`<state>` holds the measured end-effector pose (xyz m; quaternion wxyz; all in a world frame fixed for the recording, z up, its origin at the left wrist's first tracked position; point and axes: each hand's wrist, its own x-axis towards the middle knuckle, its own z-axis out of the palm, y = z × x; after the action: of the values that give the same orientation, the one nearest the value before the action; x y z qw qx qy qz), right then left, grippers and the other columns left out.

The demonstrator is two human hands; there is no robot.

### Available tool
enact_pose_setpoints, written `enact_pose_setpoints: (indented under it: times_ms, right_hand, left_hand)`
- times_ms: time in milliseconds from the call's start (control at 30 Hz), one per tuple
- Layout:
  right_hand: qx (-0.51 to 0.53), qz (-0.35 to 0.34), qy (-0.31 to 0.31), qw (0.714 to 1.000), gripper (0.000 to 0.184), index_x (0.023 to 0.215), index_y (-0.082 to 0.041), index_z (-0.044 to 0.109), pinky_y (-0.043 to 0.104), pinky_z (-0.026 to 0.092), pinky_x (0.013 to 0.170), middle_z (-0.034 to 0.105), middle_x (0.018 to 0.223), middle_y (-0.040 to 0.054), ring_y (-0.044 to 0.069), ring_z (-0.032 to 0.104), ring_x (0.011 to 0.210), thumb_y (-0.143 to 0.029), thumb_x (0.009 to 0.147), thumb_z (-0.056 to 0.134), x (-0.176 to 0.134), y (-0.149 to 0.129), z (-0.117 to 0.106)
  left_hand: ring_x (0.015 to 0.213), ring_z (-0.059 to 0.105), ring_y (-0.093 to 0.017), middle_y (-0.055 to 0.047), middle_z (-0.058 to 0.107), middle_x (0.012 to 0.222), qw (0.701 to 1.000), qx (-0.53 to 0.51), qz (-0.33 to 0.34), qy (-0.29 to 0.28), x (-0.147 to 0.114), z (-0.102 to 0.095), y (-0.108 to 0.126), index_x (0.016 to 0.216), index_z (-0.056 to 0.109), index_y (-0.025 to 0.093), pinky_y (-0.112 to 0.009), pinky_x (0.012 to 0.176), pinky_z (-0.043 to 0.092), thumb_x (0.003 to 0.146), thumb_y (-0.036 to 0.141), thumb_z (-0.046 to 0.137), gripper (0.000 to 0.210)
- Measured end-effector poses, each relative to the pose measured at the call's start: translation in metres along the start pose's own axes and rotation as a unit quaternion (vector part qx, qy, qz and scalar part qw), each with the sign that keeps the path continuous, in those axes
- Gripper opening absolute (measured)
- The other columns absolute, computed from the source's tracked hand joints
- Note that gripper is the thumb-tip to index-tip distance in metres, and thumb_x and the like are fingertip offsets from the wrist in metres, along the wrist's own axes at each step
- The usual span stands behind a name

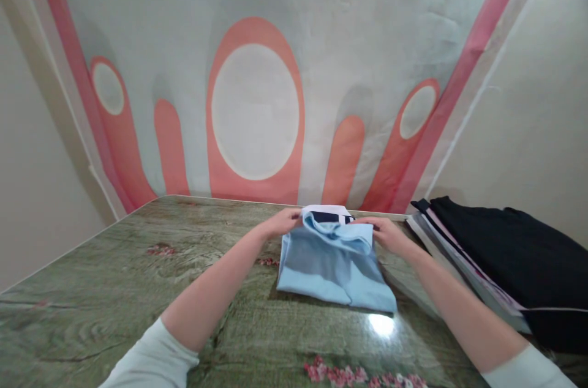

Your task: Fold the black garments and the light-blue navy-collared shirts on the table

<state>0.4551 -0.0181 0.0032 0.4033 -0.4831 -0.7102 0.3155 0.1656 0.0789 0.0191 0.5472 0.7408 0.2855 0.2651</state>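
Note:
A light blue folded garment lies on the table in front of me, its far end turned up in a loose roll. White and dark navy fabric shows just beyond that roll; I cannot tell whether it belongs to the same piece. My left hand grips the far left corner, with its fingertips partly hidden by cloth. On the far right corner, my right hand is closed over the turned-up edge. Both forearms reach forward from white sleeves.
To the right, a stack of folded clothes has a black piece on top and grey, white and pink layers beneath. The wood-patterned table carries printed pink flowers. Behind its far edge stands a wall with a coral-and-white hanging.

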Motion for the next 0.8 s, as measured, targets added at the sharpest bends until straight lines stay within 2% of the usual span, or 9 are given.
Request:
enact_pose_setpoints:
  times_ms: [67,133,200,267,333,500,633,800]
  right_hand:
    - [0.115,0.080,0.072,0.988,0.026,0.094,-0.019,0.064,0.034,0.048,0.077,0.068,0.090,0.0050,0.022,0.062,0.085,-0.036,0.075,0.059,0.010,0.012,-0.001]
    - [0.192,0.163,0.138,0.958,0.024,0.091,-0.019,0.062,0.029,0.050,0.067,0.068,0.083,0.0040,0.018,0.062,0.074,-0.037,0.074,0.060,0.018,0.029,0.002]
    - [0.216,0.218,0.173,0.936,0.019,0.086,-0.019,0.060,0.026,0.049,0.057,0.067,0.075,0.0030,0.015,0.060,0.064,-0.034,0.074,0.061,0.022,0.045,0.005]
    - [0.214,0.235,0.182,0.931,0.016,0.083,-0.019,0.059,0.024,0.047,0.052,0.065,0.071,0.0024,0.014,0.058,0.059,-0.031,0.073,0.063,0.022,0.056,0.007]
    - [0.215,0.234,0.181,0.931,0.022,0.088,-0.018,0.057,0.024,0.047,0.052,0.065,0.075,0.0023,0.014,0.058,0.061,-0.027,0.070,0.066,0.021,0.062,0.008]
    - [0.177,0.205,0.193,0.943,0.043,0.105,-0.017,0.052,0.025,0.048,0.063,0.065,0.084,0.0030,0.014,0.059,0.071,-0.023,0.066,0.069,0.017,0.059,0.010]
    - [0.116,0.130,0.169,0.970,0.049,0.114,-0.019,0.050,0.031,0.047,0.075,0.064,0.097,0.0051,0.016,0.059,0.083,-0.029,0.068,0.066,0.016,0.052,0.015]
    - [-0.024,0.076,0.197,0.977,0.042,0.111,-0.018,0.056,0.035,0.041,0.087,0.060,0.110,0.0059,0.019,0.056,0.093,-0.031,0.071,0.060,0.017,0.053,0.018]
  left_hand:
    - [0.071,0.060,-0.017,-0.004,0.066,0.078,0.985,-0.124,-0.069,0.093,0.009,0.001,-0.006,0.090,0.063,0.012,-0.023,0.064,0.044,0.074,0.034,0.065,0.027]
    - [0.067,0.059,-0.015,-0.005,0.066,0.075,0.965,-0.184,-0.111,0.151,0.017,0.003,-0.014,0.091,0.060,0.013,-0.022,0.061,0.044,0.077,0.035,0.062,0.026]
    - [0.066,0.060,-0.014,-0.005,0.065,0.072,0.960,-0.197,-0.126,0.154,0.020,0.002,-0.021,0.089,0.059,0.012,-0.021,0.061,0.045,0.079,0.032,0.060,0.022]
    - [0.064,0.060,-0.013,-0.005,0.064,0.070,0.956,-0.214,-0.140,0.141,0.020,-0.001,-0.026,0.088,0.058,0.012,-0.021,0.060,0.046,0.079,0.026,0.061,0.017]
    - [0.061,0.059,-0.011,-0.004,0.063,0.070,0.953,-0.227,-0.150,0.130,0.018,-0.005,-0.028,0.092,0.056,0.013,-0.020,0.059,0.046,0.077,0.021,0.063,0.018]
    - [0.060,0.059,-0.010,-0.002,0.063,0.082,0.948,-0.259,-0.155,0.106,0.011,-0.011,-0.027,0.117,0.044,0.023,-0.022,0.057,0.048,0.077,0.015,0.063,0.045]
    - [0.059,0.059,-0.010,-0.005,0.061,0.085,0.930,-0.323,-0.149,0.087,0.010,-0.012,-0.027,0.112,0.048,0.019,-0.020,0.054,0.049,0.084,0.024,0.056,0.029]
    - [0.059,0.060,-0.010,-0.005,0.060,0.077,0.926,-0.326,-0.151,0.118,0.012,-0.012,-0.030,0.100,0.053,0.014,-0.019,0.054,0.050,0.088,0.026,0.049,0.017]
